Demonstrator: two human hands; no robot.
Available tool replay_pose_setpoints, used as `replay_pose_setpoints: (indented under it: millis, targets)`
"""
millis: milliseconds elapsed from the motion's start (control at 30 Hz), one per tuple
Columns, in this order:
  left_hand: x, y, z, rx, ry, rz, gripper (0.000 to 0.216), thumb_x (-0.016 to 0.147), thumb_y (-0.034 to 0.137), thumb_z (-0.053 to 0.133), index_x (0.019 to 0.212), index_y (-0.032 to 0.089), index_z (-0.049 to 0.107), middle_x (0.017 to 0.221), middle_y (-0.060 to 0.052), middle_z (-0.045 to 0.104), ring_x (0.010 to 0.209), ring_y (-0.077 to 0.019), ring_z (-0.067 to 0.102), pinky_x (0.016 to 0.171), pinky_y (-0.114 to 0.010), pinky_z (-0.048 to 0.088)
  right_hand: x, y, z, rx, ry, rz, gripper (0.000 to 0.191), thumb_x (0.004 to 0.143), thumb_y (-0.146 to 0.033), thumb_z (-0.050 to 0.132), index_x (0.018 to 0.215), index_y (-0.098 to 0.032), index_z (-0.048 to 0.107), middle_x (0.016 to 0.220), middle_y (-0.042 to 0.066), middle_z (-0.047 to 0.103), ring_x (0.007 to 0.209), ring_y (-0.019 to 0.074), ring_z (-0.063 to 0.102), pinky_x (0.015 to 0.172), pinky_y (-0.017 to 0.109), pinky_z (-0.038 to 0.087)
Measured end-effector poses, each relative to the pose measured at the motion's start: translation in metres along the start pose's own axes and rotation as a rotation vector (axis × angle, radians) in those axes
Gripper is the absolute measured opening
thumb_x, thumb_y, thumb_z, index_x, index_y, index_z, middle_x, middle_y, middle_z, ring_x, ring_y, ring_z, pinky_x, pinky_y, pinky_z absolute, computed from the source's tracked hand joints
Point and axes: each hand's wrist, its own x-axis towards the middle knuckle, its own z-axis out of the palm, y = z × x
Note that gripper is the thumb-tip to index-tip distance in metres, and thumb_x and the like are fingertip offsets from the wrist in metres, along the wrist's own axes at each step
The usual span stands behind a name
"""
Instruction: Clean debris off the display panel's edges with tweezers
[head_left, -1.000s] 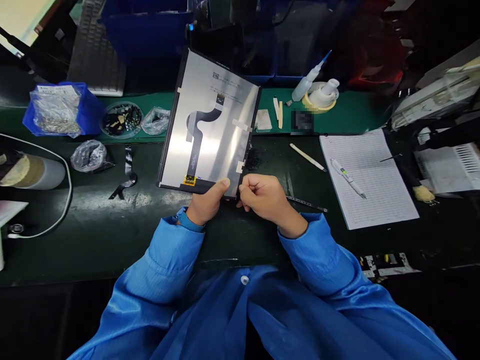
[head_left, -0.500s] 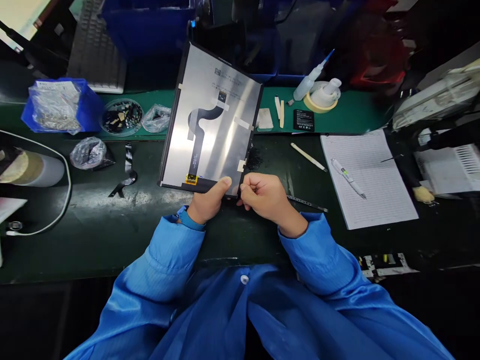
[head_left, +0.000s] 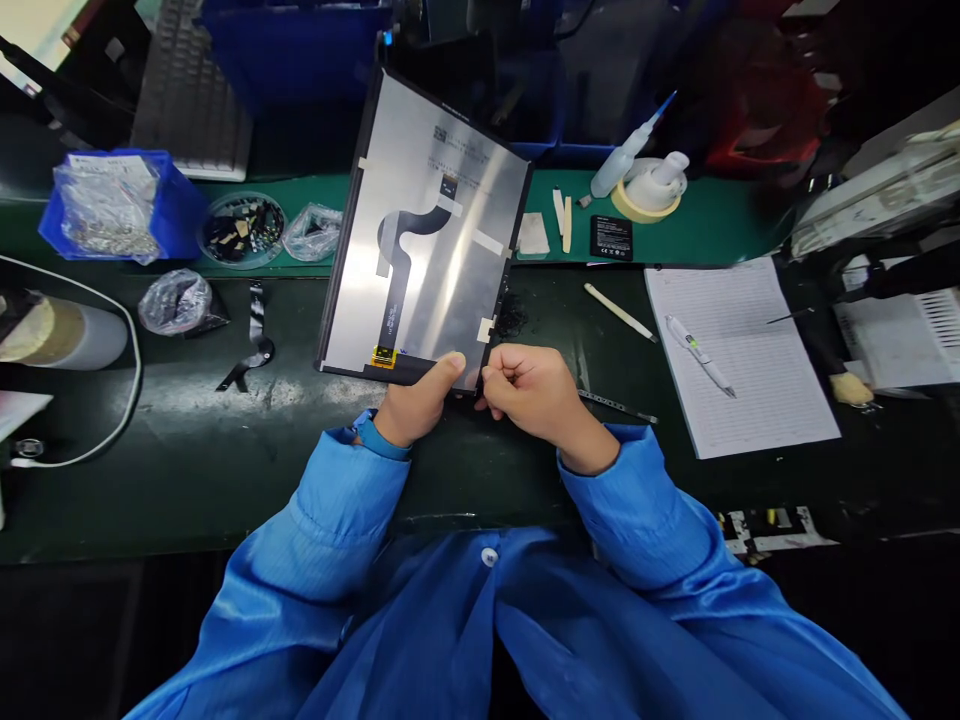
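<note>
A tablet display panel (head_left: 435, 270), silver back toward me, is held tilted above the bench. A dark ribbon cable (head_left: 400, 270) curves over its back, down to a yellow-edged connector near the lower edge. My left hand (head_left: 416, 402) grips the lower edge, thumb on the silver back and fingers hidden underneath. At the lower right corner, my right hand (head_left: 529, 390) is closed in a pinch against the panel's side. What its fingertips pinch is hidden. Small pieces of pale tape (head_left: 488, 243) stick to the panel's back and right edge.
Right of the hands lie a thin dark strip (head_left: 619, 407), a pale stick (head_left: 619, 312) and a notebook (head_left: 742, 370) with a pen (head_left: 700, 356). Leftward are a black flex cable (head_left: 256, 340), a parts dish (head_left: 243, 230) and a blue bin (head_left: 169, 205). A dropper bottle (head_left: 621, 165) stands behind.
The panel's far end has tipped slightly up and away in view. Both hands keep nearly the same place and hold.
</note>
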Motion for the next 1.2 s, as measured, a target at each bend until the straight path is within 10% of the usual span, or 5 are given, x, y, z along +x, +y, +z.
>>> replay_pose_setpoints:
  millis: [1200]
  targets:
    - [-0.003,-0.002,0.000,0.020,-0.029,-0.048,0.043,0.088,0.060,0.063,0.074,0.020,0.071,0.078,-0.003,0.073,0.077,-0.0205,0.070,0.084,-0.035,0.061,0.000,0.000,0.000,-0.080,0.012,0.007,0.025,0.082,-0.026,0.058,0.060,-0.023,0.047,0.046,-0.004,0.055,0.043,0.0117,0.056,0.043,0.022,0.038]
